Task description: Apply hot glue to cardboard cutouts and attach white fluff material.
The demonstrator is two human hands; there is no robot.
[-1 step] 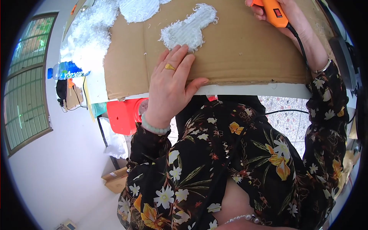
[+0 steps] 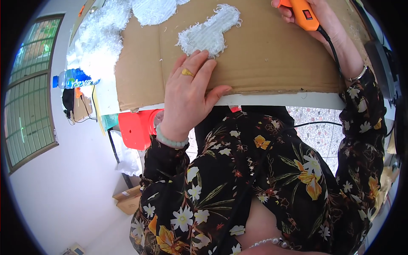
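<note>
My left hand point(image 2: 188, 87) lies flat on a sheet of brown cardboard point(image 2: 280, 63), fingers stretched out. Its fingertips meet the near edge of a white, frayed, shaggy piece point(image 2: 208, 34) that looks like fabric. At the upper right, my right hand point(image 2: 325, 21) is wrapped round an orange glue gun point(image 2: 305, 15) with a red switch and a black cord. The tool's front end is cut off by the top of the picture. Another white shaggy piece point(image 2: 154, 10) rests farther back on the cardboard, left of the first.
A heap of white fluffy strands point(image 2: 100, 36) covers the table's left side. Near the left edge is a bottle with a blue label point(image 2: 76, 79). The glue gun's black cord point(image 2: 336, 57) runs down past my right wrist. Below the table stands a red plastic stool point(image 2: 135, 129).
</note>
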